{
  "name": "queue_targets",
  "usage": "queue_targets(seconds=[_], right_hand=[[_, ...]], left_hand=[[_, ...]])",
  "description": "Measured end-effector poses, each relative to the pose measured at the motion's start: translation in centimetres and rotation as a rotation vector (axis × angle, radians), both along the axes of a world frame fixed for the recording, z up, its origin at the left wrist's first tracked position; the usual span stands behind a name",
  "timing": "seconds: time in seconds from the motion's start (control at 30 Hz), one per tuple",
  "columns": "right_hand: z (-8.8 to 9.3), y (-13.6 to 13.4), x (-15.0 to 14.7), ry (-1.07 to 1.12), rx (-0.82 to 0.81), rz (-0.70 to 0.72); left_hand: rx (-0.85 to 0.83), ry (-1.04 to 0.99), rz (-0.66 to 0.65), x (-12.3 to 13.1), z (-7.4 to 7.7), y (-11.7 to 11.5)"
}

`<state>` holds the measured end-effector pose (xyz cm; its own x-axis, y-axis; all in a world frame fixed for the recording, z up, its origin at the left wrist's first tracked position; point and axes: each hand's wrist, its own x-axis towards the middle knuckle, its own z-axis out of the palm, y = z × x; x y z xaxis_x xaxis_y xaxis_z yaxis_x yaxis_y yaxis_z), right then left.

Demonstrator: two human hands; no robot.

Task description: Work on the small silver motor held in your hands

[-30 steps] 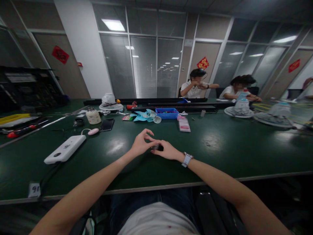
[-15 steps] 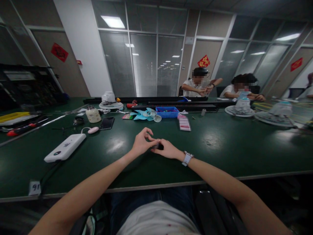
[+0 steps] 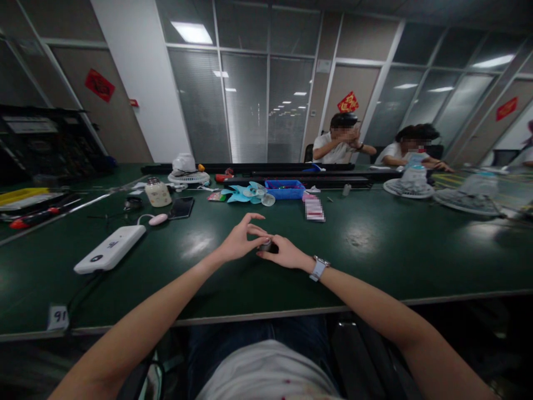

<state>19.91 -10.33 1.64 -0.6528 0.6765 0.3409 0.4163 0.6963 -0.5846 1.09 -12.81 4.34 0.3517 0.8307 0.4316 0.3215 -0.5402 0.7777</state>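
Observation:
Over the middle of the green table, a small grey, cylinder-like piece [image 3: 265,246] sits between my hands, mostly covered by fingers; its exact kind is not visible. My right hand [image 3: 287,253], with a watch on its wrist, grips it from the right, thumb low and fingers curled around the far side. From the left, my left hand [image 3: 241,239] has its thumb and a finger closed at the top of the piece, while the index finger is raised above. A light blue fan blade [image 3: 245,193] lies beyond my hands, beside a blue tray [image 3: 287,191] of small parts.
To the left lie a white power bank [image 3: 110,250], a phone [image 3: 181,208] and a cream bottle [image 3: 158,192]. A pink-and-white packet [image 3: 313,208] is ahead. Black rails [image 3: 300,180] run across the back, near a fan part [image 3: 188,176]. Two co-workers sit beyond, near more fan parts [image 3: 410,186].
My left hand has shifted slightly left and its index finger has stretched out, showing more of the grey piece. My right hand stays in place. A co-worker across the table has raised their hands.

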Motion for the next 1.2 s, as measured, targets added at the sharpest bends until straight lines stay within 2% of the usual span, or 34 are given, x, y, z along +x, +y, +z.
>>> queue_targets(seconds=[0.23,0.53,0.87,1.2], right_hand=[[0.3,-0.2,0.1,-0.011,-0.023,-0.006],[-0.1,0.1,0.1,-0.022,0.000,0.001],[-0.5,0.4,-0.1,-0.013,0.010,0.014],[0.1,0.1,0.0,-0.033,0.017,0.031]], left_hand=[[0.013,0.016,-0.022,-0.1,0.2,0.0],[0.084,0.042,0.094,0.2,-0.3,0.0],[0.199,0.177,0.250,1.0,0.2,-0.8],[0.288,0.216,0.336,1.1,-0.6,-0.4]])
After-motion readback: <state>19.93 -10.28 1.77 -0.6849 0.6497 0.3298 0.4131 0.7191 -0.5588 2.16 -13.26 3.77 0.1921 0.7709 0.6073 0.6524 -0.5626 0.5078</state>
